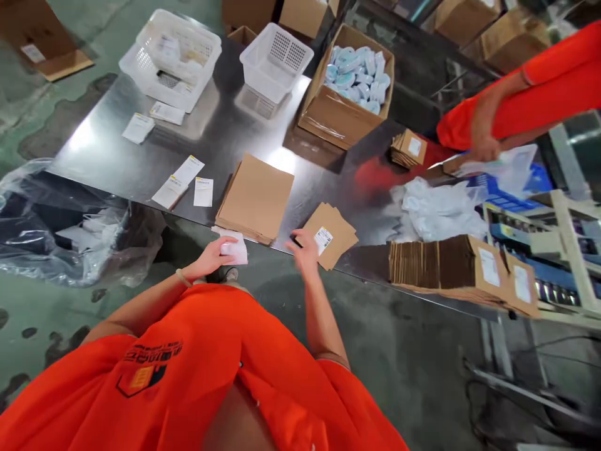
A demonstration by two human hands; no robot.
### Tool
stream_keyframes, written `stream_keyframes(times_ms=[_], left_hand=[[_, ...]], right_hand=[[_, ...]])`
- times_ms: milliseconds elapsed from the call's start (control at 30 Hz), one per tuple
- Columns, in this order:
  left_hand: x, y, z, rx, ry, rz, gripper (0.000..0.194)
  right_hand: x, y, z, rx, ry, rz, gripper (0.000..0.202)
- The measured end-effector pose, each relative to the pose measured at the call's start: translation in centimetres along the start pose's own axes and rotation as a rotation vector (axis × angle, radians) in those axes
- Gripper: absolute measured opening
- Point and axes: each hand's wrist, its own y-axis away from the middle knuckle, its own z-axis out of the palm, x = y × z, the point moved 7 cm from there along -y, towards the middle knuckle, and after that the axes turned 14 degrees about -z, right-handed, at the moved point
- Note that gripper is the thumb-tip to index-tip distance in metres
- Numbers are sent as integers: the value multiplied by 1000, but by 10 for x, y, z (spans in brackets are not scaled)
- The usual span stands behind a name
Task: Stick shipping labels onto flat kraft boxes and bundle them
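My left hand (216,255) is closed on a pale pinkish-white slip of paper (236,248) at the table's front edge, just below a stack of plain brown cardboard envelopes (256,194). My right hand (306,252) has its fingers curled, with a small dark object (296,240) at the fingertips that I cannot make out. Beside that hand lies a fanned pile of brown envelopes (339,235), the top one bearing a white printed label (323,239). Left of the plain stack are label stacks (178,181) and a single white label sheet (203,192).
White baskets (206,66) (263,75) and a carton of round wrapped packs (323,116) stand at the back. A plastic-lined bin (141,235) is at left. Labelled envelopes (457,263) stand in a row at right, near plastic bags (432,210) and a co-worker's hand (486,145).
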Motion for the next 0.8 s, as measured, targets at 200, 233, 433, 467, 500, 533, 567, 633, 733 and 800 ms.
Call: stream_keyframes(times_ms=[200, 233, 433, 467, 500, 533, 567, 633, 733, 800], left_hand=[[-23, -14, -40, 237, 425, -98, 66], [-31, -15, -50, 309, 482, -150, 61], [-41, -6, -30, 140, 392, -179, 81], [-35, -4, -24, 99, 341, -130, 89], [-29, -2, -19, 77, 295, -86, 92], [-23, -1, -17, 70, 257, -57, 88], [-19, -2, -15, 70, 229, -44, 80], [-11, -8, -14, 72, 196, -39, 66], [-2, -20, -12, 83, 187, -39, 64], [4, -25, -10, 98, 164, -28, 65]], right_hand=[[-92, 63, 167, -464, -709, 101, 30], [-89, 64, 171, -412, -704, 151, 29], [-95, 34, 158, -184, -698, 68, 31], [-98, 29, 158, -186, -704, 50, 30], [-101, 26, 157, -198, -710, 48, 30], [-102, 24, 157, -213, -714, 62, 31], [-101, 22, 156, -225, -717, 90, 31], [-96, 20, 152, -233, -714, 157, 31], [-86, 16, 142, -201, -703, 211, 30], [-82, 13, 134, -163, -681, 197, 27]])
